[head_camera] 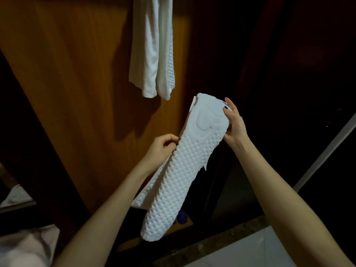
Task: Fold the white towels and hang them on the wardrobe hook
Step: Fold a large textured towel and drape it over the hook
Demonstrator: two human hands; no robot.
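A white towel with a bumpy waffle texture [179, 176] hangs folded into a long strip between my hands, its lower end drooping toward the floor. My left hand [163, 149] pinches its left edge about midway up. My right hand [234, 120] grips the smooth top end from the right side. Above, other white towels [152, 49] hang down the front of the brown wooden wardrobe door [77, 74]; the hook holding them is out of frame.
Right of the door the wardrobe is dark. A pale tiled floor [250, 251] shows at the bottom right, with a grey rail [325, 151] running diagonally. Pale fabric [25, 247] lies at the bottom left. A small blue object [182, 217] sits behind the towel's lower end.
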